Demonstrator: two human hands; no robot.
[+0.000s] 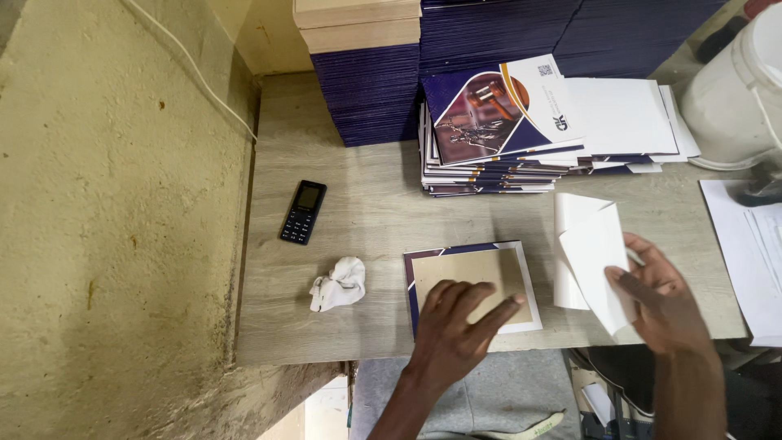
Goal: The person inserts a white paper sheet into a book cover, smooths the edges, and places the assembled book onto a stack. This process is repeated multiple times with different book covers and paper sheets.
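Head view, the only one. Left hand lies flat, fingers spread wide, pressing on a tan board that sits inside a printed cover sheet laid face down on the grey table. The cover's white and navy margins show around the board on the top, left and right. Judging by the flat palm, it pins the board so that it does not slide on the cover.

Right hand pinches a folded white sheet between thumb and fingers. The sheet is lifted off the table and tilted, just to the right of the board and apart from it.

Counts:
- 1 board, 1 cover under it, 1 white sheet in hand.
- 1 black keypad phone, well to the left, out of the work area.
- 1 crumpled white cloth, near the cover's left edge, within reach of the left hand.
- 1 low stack of printed covers behind the work spot, face up; number of sheets too many to count.
- Tall navy stacks at the back against the wall, at least 2 piles, with two tan slabs on top of the left pile.
- 1 white tub at the right edge.
- Loose white papers at far right, count unclear.
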